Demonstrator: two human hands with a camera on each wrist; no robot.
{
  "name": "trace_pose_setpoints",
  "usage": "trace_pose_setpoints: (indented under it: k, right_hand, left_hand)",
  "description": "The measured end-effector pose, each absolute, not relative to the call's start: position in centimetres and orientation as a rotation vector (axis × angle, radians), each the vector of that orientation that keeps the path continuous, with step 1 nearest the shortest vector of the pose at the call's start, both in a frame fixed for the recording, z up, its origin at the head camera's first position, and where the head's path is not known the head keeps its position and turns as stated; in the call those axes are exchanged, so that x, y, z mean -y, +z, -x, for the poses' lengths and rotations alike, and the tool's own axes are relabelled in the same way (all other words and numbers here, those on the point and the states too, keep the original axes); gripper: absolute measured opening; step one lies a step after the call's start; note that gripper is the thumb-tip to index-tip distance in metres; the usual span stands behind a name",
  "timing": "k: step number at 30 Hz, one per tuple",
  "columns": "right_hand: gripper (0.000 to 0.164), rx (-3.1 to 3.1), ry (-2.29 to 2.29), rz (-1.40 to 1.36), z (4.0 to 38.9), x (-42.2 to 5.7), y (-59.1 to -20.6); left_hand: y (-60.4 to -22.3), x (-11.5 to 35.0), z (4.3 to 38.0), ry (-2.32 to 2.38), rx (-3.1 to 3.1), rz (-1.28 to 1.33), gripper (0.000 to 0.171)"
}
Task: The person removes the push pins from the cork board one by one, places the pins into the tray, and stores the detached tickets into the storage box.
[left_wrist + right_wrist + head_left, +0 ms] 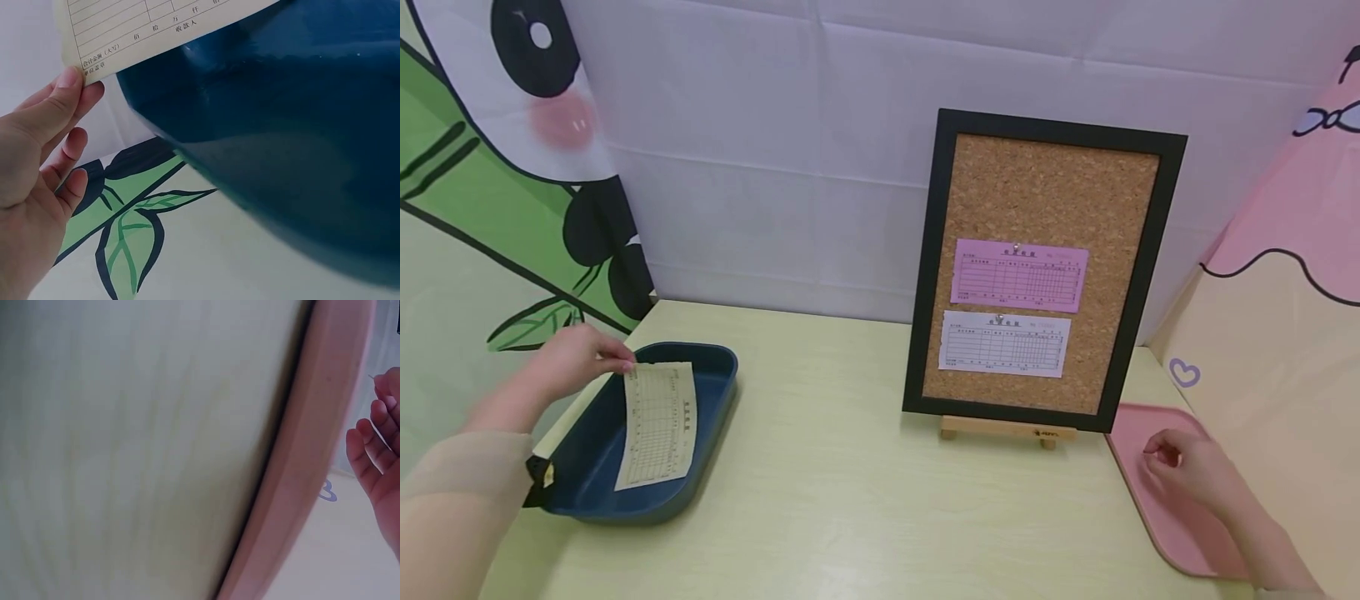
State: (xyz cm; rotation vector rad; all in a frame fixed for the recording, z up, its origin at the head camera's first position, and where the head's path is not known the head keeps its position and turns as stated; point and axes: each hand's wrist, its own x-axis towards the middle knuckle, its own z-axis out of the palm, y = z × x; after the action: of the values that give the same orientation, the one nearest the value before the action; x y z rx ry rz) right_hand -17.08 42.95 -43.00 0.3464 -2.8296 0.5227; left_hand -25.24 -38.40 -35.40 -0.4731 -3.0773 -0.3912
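In the head view my left hand (576, 360) pinches a cream receipt slip (658, 425) by its corner, between thumb and fingers. The slip hangs over the deep blue tray (718, 417) at the left. On the other side, my right hand (1198, 471) is above the pink tray (1198, 537), its thumb and fingertips pressed together. A thin pin (371, 377) sticks out from those fingertips in the right wrist view; its head is hidden. The left wrist view shows the slip's printed lower edge against the blue tray.
A black-framed corkboard (1052, 192) leans on a small wooden easel (1007, 427) at the back right. Pinned to it are a pink slip (1019, 279) and, below, a white slip (1004, 346). A cloth backdrop (760, 125) hangs behind the table.
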Motion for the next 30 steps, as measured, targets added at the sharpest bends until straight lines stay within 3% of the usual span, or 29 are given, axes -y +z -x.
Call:
trace_pose_setpoints:
  k: [11,30]
  right_hand:
    - [0.013,2.984,0.641,-0.436,18.0,-44.1,-44.3]
    - [0.006,3.060,0.796,-0.334,18.6,-45.9,-44.6]
  left_hand:
    - [-36.4,37.3,26.0,-0.288,3.037,0.707,0.005]
    - [-38.1,35.5,27.7,-0.272,3.111,0.686,0.006]
